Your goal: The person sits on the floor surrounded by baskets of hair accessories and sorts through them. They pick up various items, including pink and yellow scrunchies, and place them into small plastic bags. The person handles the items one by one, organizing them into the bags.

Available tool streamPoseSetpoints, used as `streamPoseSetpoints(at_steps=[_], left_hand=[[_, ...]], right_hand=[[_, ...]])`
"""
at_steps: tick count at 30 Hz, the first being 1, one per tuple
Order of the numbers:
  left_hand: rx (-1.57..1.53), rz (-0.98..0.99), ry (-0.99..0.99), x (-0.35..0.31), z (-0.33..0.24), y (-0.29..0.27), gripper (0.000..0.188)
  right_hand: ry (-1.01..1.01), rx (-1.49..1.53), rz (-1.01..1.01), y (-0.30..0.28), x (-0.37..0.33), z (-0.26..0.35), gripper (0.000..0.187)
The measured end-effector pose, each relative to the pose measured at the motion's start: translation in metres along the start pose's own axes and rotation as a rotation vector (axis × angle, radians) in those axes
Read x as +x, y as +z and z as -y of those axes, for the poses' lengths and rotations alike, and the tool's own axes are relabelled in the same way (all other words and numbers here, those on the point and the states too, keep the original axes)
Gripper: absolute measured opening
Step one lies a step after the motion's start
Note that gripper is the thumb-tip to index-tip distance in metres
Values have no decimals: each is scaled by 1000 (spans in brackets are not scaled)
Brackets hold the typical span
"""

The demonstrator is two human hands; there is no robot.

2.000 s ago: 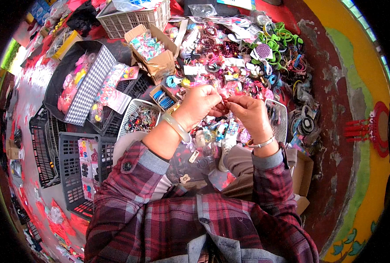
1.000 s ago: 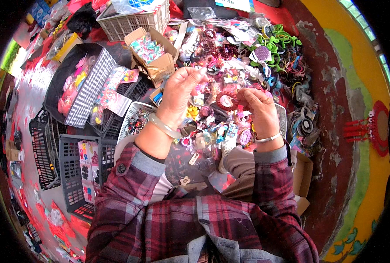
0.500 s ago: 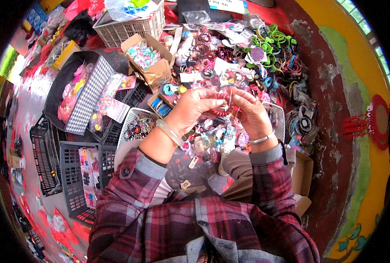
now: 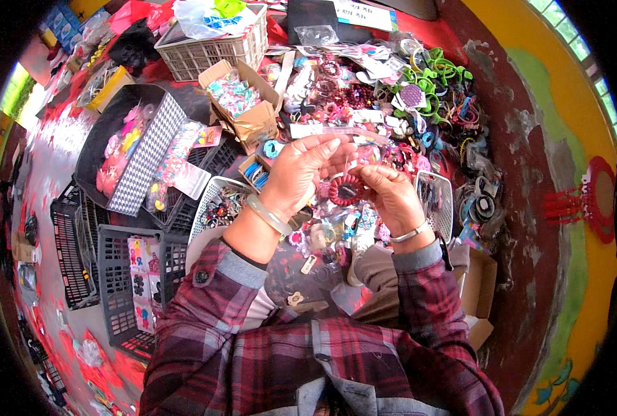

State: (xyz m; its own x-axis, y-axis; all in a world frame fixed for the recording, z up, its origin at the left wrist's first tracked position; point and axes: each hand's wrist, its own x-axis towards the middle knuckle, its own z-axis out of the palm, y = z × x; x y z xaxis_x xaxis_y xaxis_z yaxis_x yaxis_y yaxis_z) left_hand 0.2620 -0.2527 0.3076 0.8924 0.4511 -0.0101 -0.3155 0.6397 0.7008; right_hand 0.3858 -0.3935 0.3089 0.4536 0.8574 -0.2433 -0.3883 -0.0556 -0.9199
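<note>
Round, ridged red ring (image 4: pixel 335 192) between bent right fingers (image 4: pixel 376 177).

The left forearm (image 4: pixel 215 288) and right forearm (image 4: pixel 426 295) extend forward and converge ahead of the torso. Left hand (image 4: pixel 300 170): raised, fingers bent and directed right, thumb near the index finger; fingertip contact cannot be confirmed from this angle. Right hand (image 4: pixel 396 197): slightly nearer the torso, thumb and index finger pinched together, pointing left.

My feed's head-worn fisheye looks down from close above: plaid jacket (image 4: pixel 267 360) at six o'clock, pale crate (image 4: pixel 211 57) at eleven.
</note>
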Motion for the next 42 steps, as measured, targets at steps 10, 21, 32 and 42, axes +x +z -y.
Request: streamPoseSetpoints(at_steps=[10, 21, 32, 42], left_hand=[[142, -71, -76, -4, 9, 2, 28], [784, 189, 220, -6, 22, 11, 23], [1175, 143, 414, -6, 30, 5, 25], [835, 136, 173, -7, 23, 3, 27]], right_hand=[[-1094, -1063, -354, 26, -12, 29, 18], [-1127, -1486, -322, 22, -5, 20, 17], [-1120, -1609, -288, 27, -8, 15, 16], [-574, -309, -364, 2, 4, 15, 7]])
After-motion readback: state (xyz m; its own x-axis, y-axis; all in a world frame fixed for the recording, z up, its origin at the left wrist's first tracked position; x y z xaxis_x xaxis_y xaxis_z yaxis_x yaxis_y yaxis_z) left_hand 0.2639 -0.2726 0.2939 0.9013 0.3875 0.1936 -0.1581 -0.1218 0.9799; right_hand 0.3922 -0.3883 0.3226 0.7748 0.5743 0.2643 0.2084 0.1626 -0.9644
